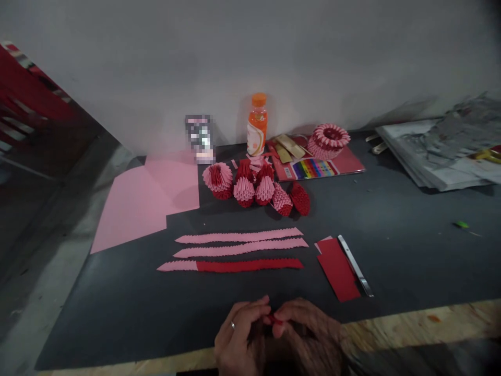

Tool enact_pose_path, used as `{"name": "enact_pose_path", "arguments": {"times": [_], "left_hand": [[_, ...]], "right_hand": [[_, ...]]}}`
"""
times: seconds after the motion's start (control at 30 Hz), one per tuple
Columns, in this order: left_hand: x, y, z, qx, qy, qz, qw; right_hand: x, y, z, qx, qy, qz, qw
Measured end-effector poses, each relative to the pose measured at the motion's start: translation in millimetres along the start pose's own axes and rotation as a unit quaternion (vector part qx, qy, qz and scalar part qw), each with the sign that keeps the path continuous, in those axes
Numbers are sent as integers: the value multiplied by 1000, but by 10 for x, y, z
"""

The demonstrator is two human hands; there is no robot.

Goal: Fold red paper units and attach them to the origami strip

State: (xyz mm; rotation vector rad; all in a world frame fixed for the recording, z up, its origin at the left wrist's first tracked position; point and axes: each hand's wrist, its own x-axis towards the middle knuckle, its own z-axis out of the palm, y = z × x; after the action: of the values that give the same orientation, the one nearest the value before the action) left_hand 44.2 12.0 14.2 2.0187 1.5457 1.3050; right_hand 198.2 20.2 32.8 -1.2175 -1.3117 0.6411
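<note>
At the table's front edge my left hand [242,331], with a ring on one finger, and my right hand [307,326] meet fingertip to fingertip. Pinched between them is a small red paper piece [275,318], mostly covered by the fingers. Beyond my hands lie two pink strips of nested folded paper [238,237] [240,247] and a third strip, part pink and mostly red [250,265]. To the right, a slim metal-cased cutter knife [355,265] rests along a stack of red paper rectangles [340,271], with a bit of pink paper under it.
Pink sheets [133,203] lie at left. Several red-and-pink folded-paper pieces [245,190] stand mid-table. Behind are a blurred-out upright item [200,138], an orange drink bottle [257,125], and a red paper pack [348,162] carrying a folded-paper ring [329,141]. Grey boards [422,156] are stacked at right.
</note>
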Motion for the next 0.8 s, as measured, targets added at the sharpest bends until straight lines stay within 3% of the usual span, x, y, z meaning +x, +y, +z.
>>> {"name": "enact_pose_path", "arguments": {"times": [0.13, 0.37, 0.53, 0.6, 0.67, 0.73, 0.8], "left_hand": [[41, 20, 24, 7, 16, 1, 1000], [-133, 93, 215, 17, 29, -5, 999], [75, 135, 315, -4, -75, 63, 995], [202, 130, 398, 65, -122, 92, 986], [283, 107, 514, 203, -169, 133, 955], [284, 62, 621, 283, -194, 158, 926], [205, 1, 667, 303, -194, 174, 917]], "right_hand": [[-24, 24, 17, 3, 3, 25, 1000], [-125, 126, -25, 18, 14, 23, 999], [-181, 268, -304, -28, 68, 45, 996], [-187, 344, -478, -46, 101, 66, 992], [-173, 420, -653, -55, 117, 87, 988], [-143, 480, -795, -81, 98, 99, 987], [-109, 514, -875, -127, 73, 96, 984]]}}
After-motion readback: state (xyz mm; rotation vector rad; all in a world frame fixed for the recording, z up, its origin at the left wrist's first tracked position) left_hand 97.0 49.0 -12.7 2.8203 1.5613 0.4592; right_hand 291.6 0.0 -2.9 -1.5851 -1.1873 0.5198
